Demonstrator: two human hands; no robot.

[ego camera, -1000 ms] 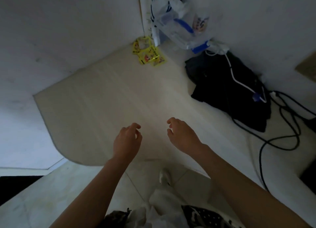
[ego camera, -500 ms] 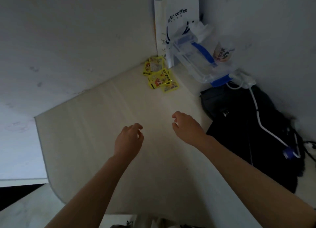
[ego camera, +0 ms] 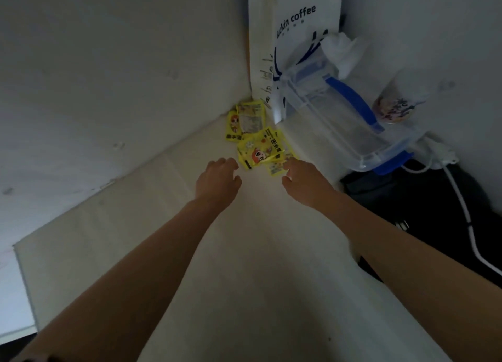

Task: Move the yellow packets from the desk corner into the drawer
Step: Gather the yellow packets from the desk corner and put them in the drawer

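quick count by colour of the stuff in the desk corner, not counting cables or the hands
Yellow: at least 4 overlapping yellow packets, exact count unclear
White: 2, the paper coffee bag and the printed cup
Clear with blue: 1, the plastic container
Black: 1, the black bag
Total: at least 8

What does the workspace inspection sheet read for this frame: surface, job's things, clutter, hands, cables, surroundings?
Surface: pale desk, mostly bare.
Job's things: yellow packets heaped in the far corner; drawer not seen.
Clutter: white paper bag, clear box with blue handle, printed cup, black bag.
Hands: left hand and right hand open, empty, at the packets' near edge.
Cables: white cable over the black bag.
Surroundings: white walls meeting at the corner.
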